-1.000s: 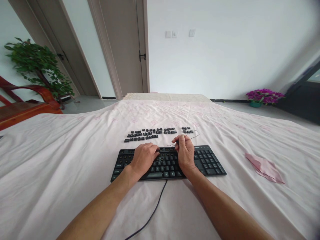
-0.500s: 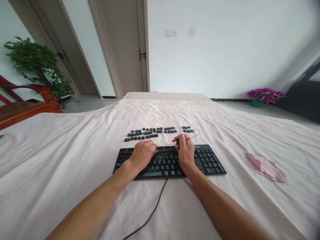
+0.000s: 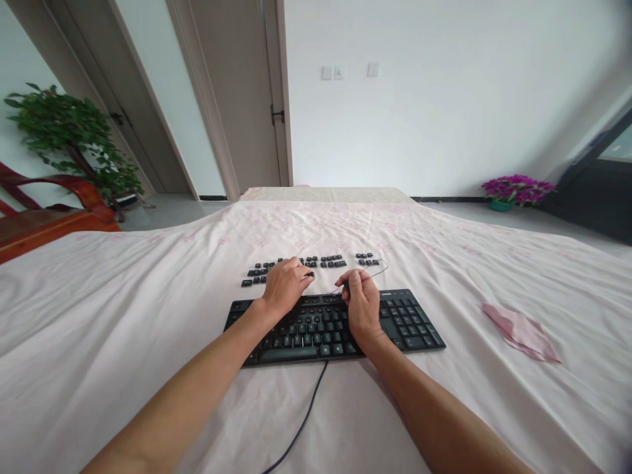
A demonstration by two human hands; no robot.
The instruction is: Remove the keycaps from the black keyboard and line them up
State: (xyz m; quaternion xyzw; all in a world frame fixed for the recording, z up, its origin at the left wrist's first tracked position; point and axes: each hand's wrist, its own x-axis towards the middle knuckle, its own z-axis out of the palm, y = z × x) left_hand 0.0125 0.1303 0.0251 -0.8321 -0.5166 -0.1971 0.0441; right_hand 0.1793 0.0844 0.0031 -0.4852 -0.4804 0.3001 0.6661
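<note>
A black keyboard (image 3: pixel 291 352) lies across the cloth, with several keycaps off its upper rows. My left hand (image 3: pixel 285 286) is above its back edge, closed, thumb and fingers pinched at a small black keycap (image 3: pixel 309 274) beside the loose ones. Behind the keyboard, loose keycaps (image 3: pixel 330 262) lie in rows; my left hand hides part of them. My right hand (image 3: pixel 364 306) rests over the right-middle of the keyboard, closed round a wire keycap puller (image 3: pixel 386 266). One end of its thin wire sticks out past the hand at the back; the other points left over the upper keys.
A pale pink floral cloth (image 3: pixel 148 316) with wrinkles covers the table. To the right lies a folded pink cloth (image 3: pixel 521 332). The keyboard's cable (image 3: pixel 309 411) runs toward me. A wooden chair (image 3: pixel 83 197) stands at the left, and purple flowers (image 3: pixel 518 189) at the far right.
My left hand has moved from the keyboard's upper keys away from me to the loose keycap rows. The right hand keeps the puller over the keyboard. The view has shifted slightly.
</note>
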